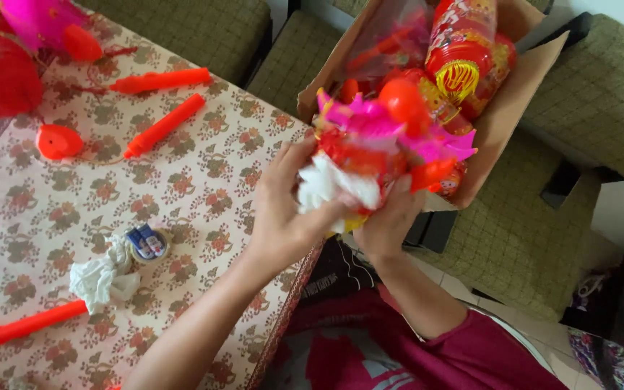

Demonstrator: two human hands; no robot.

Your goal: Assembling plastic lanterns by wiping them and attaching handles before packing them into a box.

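We grip a folded paper lantern of pink, red and white with both hands: our left hand clamps its white crumpled end, our right hand cups it from below, just beside the table edge, before the cardboard box.

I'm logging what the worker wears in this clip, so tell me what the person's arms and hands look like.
Both arms are bare from the elbows down. The left hand and right hand wear no gloves, and no rings, watch or bracelets show. The right arm comes out of a short magenta sleeve. It belongs to a magenta shirt with a pale pink design on the chest. No sleeve shows on the left arm.
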